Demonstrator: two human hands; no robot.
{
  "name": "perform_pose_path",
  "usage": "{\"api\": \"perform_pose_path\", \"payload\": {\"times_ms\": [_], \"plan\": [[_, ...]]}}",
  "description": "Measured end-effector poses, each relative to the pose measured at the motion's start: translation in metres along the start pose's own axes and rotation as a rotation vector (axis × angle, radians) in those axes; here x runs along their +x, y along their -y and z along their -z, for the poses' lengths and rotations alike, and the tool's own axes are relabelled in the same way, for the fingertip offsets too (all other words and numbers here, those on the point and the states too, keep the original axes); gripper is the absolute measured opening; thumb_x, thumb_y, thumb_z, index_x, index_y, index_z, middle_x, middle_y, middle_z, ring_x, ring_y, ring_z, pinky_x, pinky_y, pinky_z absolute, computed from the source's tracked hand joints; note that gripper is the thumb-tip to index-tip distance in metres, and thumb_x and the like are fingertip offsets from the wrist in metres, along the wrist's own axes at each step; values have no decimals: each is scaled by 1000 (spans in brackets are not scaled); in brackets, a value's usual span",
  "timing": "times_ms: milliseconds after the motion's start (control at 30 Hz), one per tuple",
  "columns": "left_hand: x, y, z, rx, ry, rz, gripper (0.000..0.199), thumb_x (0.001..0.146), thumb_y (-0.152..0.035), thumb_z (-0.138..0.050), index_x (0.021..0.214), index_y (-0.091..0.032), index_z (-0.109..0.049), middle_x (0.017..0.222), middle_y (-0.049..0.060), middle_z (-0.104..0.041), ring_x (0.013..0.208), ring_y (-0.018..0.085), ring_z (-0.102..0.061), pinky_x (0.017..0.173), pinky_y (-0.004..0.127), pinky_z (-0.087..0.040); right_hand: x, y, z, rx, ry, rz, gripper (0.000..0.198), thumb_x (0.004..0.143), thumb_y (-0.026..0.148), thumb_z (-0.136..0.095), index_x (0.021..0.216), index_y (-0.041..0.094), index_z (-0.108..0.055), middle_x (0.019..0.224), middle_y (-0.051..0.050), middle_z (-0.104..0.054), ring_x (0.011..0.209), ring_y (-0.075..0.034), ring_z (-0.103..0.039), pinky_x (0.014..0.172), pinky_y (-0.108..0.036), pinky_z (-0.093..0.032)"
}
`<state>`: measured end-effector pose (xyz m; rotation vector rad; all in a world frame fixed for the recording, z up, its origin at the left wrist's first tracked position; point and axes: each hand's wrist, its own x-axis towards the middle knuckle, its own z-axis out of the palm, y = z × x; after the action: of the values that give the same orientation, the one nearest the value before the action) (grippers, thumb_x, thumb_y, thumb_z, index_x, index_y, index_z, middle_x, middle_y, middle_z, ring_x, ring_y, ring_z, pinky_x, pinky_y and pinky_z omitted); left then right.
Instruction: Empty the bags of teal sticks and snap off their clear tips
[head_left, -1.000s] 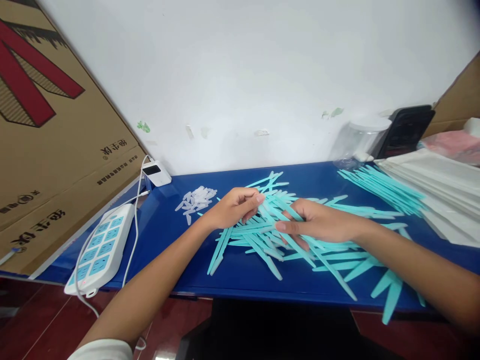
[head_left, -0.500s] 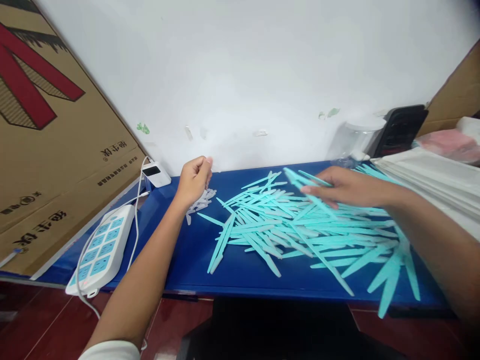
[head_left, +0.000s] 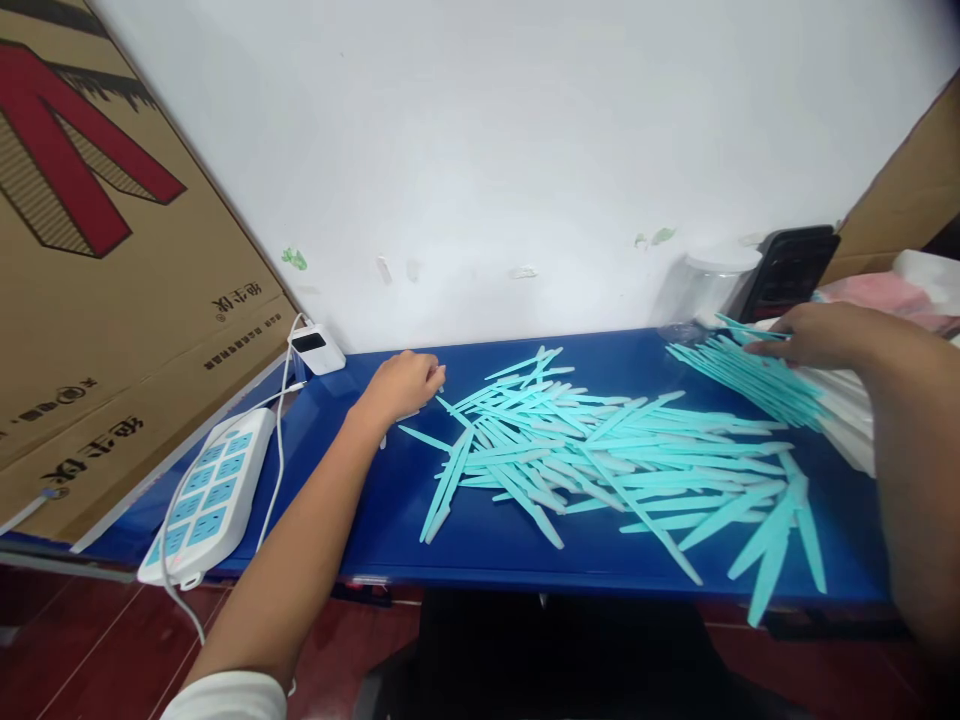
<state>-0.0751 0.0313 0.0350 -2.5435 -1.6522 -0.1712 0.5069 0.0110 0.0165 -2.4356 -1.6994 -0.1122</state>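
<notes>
A loose heap of slim turquoise sticks point(head_left: 555, 440), tapered and pale grey at one end, spreads across the blue table. Left of the heap, my left hand point(head_left: 405, 385) is low over the table with its fingers curled. It mostly covers a few small grey pieces point(head_left: 384, 441), and what its fingertips hold is hidden. My right hand point(head_left: 832, 340) is at the far right, closed on a turquoise stick point(head_left: 739, 327). That hand is just above a neater row of turquoise sticks point(head_left: 750, 375), which lie side by side on white wrapping.
A white power strip point(head_left: 210, 495) with cables and a small white device point(head_left: 316, 348) lie at the left, beside a large cardboard box point(head_left: 150, 330). At the back right stand a clear jar point(head_left: 716, 285) and a black object point(head_left: 795, 265). The white wall rises behind the table.
My right hand has moved right with a stick, from above the heap to the row at the far right. My left hand has come down over the small grey pieces.
</notes>
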Motion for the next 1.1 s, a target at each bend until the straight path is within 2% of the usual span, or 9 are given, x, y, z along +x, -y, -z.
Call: {"api": "perform_pose_path", "payload": {"times_ms": [100,267,367,467,567,667,833,1000,1100], "plan": [[-2,10,5,29,90,70,40,101,-41,-47,70,-21,-63,75,12,-70,69,26,-64,62,33,-31,-3,3,10,-44,280,-99,43,77,49,-89,90,8,-86,96,-24,-77,69,-17,-58,68,-42,-31],[-5,27,14,32,154,199,37,96,-42,-55,67,-20,-61,73,13,-70,64,25,-62,62,33,-36,-26,30,28,-102,85,-153,59,94,64,-66,120,13,-80,115,-27,-74,90,-28,-64,72,-44,-33],[-6,35,17,47,183,251,48,96,-54,-55,63,-20,-60,68,14,-68,64,26,-63,61,33,-39,-41,53,29,-23,-61,76,55,107,51,-46,111,7,-79,107,-28,-73,93,-28,-64,75,-42,-35],[-6,37,18,108,184,303,55,97,-64,-51,71,-18,-66,72,17,-70,71,30,-67,64,34,-43,-57,81,29,92,-261,320,55,108,43,-38,94,10,-80,97,-21,-71,97,-28,-64,79,-38,-38],[-4,27,18,117,3,279,55,101,-64,-46,87,-17,-71,82,16,-73,83,32,-69,69,35,-45,-81,116,34,385,-356,334,60,107,56,-39,82,16,-76,77,-11,-62,79,-23,-60,72,-35,-39],[-5,-3,13,-171,-208,52,53,105,-62,-44,97,-18,-72,82,9,-72,79,24,-66,69,31,-43,-110,152,37,929,-31,331,62,102,72,-45,94,17,-72,58,0,-48,52,-13,-43,53,-29,-32],[-21,-77,-8,-818,-25,-355,51,108,-60,-43,103,-17,-70,89,4,-72,78,17,-63,70,27,-45,-147,195,23,1291,384,476,50,93,68,-68,103,19,-72,79,-6,-72,54,-14,-61,41,-25,-40],[-34,-110,-21,-1003,61,-394,47,109,-54,-47,85,-18,-62,77,1,-65,68,13,-59,66,26,-44,-160,204,12,1338,617,581,50,98,63,-65,122,20,-75,100,-11,-79,67,-18,-71,48,-29,-54],[-32,-103,-20,-975,49,-374,46,111,-52,-44,84,-18,-59,74,0,-63,66,13,-57,65,26,-43,-156,200,15,1328,545,556,51,98,63,-64,123,21,-77,100,-11,-79,70,-21,-72,55,-33,-58]]}}
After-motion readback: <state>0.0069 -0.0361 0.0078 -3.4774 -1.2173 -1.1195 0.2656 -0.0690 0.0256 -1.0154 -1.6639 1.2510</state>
